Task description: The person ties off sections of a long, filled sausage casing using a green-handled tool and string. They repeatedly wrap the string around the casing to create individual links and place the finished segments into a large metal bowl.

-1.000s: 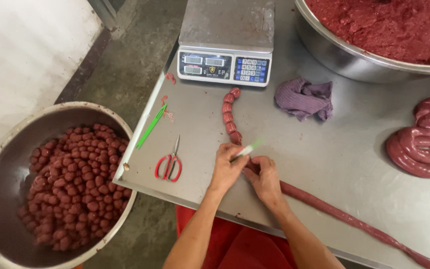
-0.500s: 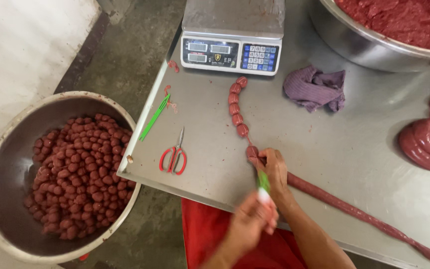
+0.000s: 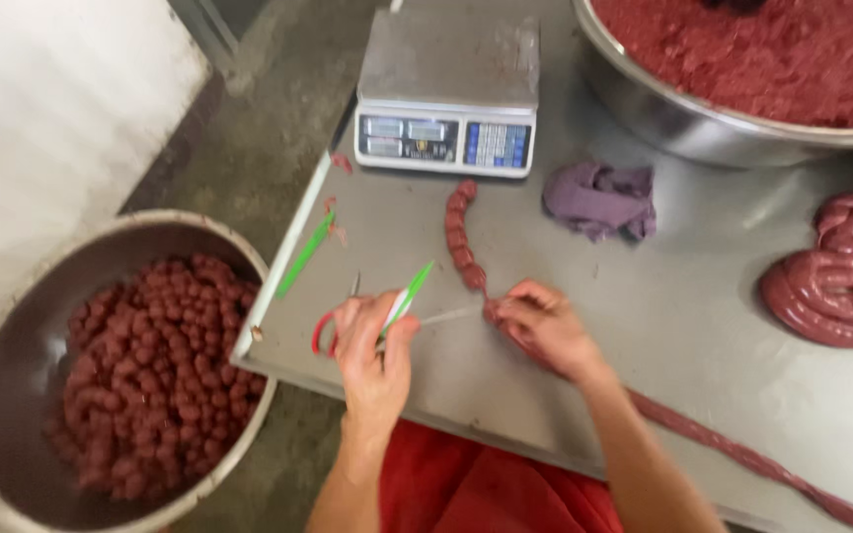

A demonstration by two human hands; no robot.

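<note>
Scale [image 3: 446, 94] behind sausage chain [image 3: 463, 237]; cloth [image 3: 599, 200] right; scissors [image 3: 333, 321] left.

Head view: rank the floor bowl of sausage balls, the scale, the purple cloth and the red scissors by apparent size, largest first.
1. Floor bowl, though it sits lower than the table.
2. Scale.
3. Purple cloth.
4. Red scissors, partly hidden by the left hand.

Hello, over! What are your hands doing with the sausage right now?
Left hand pulling green string taut. Right hand pinching sausage rope at the tie. Red scissors beside left hand.
</note>
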